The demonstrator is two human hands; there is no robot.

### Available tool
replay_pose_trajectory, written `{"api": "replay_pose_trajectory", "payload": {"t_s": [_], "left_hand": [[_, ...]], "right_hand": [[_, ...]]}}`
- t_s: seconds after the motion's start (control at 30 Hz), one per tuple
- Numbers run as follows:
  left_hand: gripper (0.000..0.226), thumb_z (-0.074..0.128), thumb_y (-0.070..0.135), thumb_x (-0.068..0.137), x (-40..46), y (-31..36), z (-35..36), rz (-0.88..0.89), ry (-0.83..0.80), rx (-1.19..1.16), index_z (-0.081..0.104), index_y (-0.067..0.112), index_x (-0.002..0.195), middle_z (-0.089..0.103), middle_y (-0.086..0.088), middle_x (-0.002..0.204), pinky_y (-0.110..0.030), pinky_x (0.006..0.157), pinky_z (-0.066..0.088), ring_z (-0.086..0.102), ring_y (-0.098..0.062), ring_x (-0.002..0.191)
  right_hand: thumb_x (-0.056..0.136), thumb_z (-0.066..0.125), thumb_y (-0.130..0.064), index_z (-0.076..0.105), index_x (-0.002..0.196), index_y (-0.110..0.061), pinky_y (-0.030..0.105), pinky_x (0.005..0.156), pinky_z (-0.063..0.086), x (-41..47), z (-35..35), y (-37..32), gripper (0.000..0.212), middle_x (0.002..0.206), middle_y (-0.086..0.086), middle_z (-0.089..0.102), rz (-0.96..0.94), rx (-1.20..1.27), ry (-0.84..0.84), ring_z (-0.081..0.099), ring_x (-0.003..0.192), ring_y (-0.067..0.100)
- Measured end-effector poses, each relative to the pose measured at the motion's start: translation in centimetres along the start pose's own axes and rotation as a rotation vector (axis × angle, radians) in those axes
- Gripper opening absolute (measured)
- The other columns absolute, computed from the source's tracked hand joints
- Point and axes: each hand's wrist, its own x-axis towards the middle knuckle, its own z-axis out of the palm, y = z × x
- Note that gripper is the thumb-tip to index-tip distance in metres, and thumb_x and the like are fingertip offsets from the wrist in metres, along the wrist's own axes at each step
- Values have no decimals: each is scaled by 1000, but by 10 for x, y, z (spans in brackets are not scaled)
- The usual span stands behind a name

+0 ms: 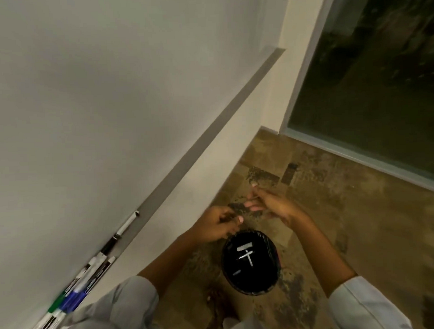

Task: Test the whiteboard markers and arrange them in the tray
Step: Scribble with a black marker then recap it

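The whiteboard (85, 95) had a smooth, faintly glossy white surface. Its tray (210, 130) looked like matt grey metal. The markers (75, 290) had smooth plastic barrels. The bin (251, 261) held a glossy black plastic liner. The floor (336, 221) appeared mottled, stone-like. The sleeves (132, 297) were pale matt cloth.

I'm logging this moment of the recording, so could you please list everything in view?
whiteboard: one, white, upper left
tray: one, grey, below the board
markers: several, black, blue and green caps, lying in the tray's lower left
bin: one, black liner, on the floor, white sticks inside
floor: brown, mottled
window: one, dark, upper right
left hand: fingers curled, above the bin
right hand: beside it
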Motion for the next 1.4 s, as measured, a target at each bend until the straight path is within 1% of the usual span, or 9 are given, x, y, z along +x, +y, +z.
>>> {"api": "replay_pose_trajectory", "payload": {"t_s": [0.1,0.23,0.3,0.5,0.67,0.77,0.97,1.2,1.4], "left_hand": [[21,57,33,96,-4,1,-15,-30,36,20,65,14,96,75,-12,89,-30,62,58,73,-23,79],[37,52,45,95,-21,-6,-51,-99,176,103,68,11,94,75,-8,89,-32,67,58,72,-21,79],[47,49,52,93,-35,-16,-70,-160,266,180,69,9,95,73,-9,91,-41,76,57,70,-24,85],[47,53,47,94,-99,-63,-121,-449,544,195,59,10,123,62,-6,119,-31,88,46,59,-23,109],[40,56,45,92,-153,-97,-141,-594,630,92,56,14,116,61,-6,110,-28,74,46,57,-19,94],[45,58,42,92,-171,-100,-136,-582,667,-29,51,13,126,55,-3,117,-27,82,42,53,-18,105],[54,63,42,89,-178,-108,-130,-557,634,-19,44,17,133,54,-3,128,-22,86,40,51,-14,106],[72,72,43,82,-190,-122,-134,-622,604,-56,37,17,139,49,-2,136,-27,96,42,50,-17,116],[85,76,48,75,-192,-139,-134,-631,583,7,32,17,141,46,-4,141,-29,99,42,48,-21,123]], "right_hand": [[104,36,-39,61,106,-7,7,45,43,4,5,-8,40,114,17,68,15,11,21,64,77,10],[99,40,-53,67,101,-21,35,94,49,20,40,-22,42,103,-2,75,29,-34,-81,69,97,14],[95,43,-58,67,106,-24,41,101,46,33,65,-31,43,102,-7,75,23,-62,-180,68,100,13],[96,53,-45,64,114,-18,38,94,52,56,162,-68,34,113,-3,69,-43,-206,-378,67,100,16],[97,54,-33,56,117,-17,33,84,54,73,237,-82,25,114,2,60,-38,-243,-480,62,101,16],[93,60,-28,55,113,-12,34,80,55,85,274,-78,26,110,8,60,-42,-238,-472,63,107,27],[78,66,-7,54,68,-8,40,72,49,108,316,-64,15,68,16,52,63,-62,-432,52,57,27],[83,68,4,56,79,2,51,93,54,102,337,-75,13,77,16,55,287,127,-361,56,67,26],[80,74,5,61,91,5,35,80,59,97,341,-72,17,90,18,61,304,167,-366,60,79,24]]}}
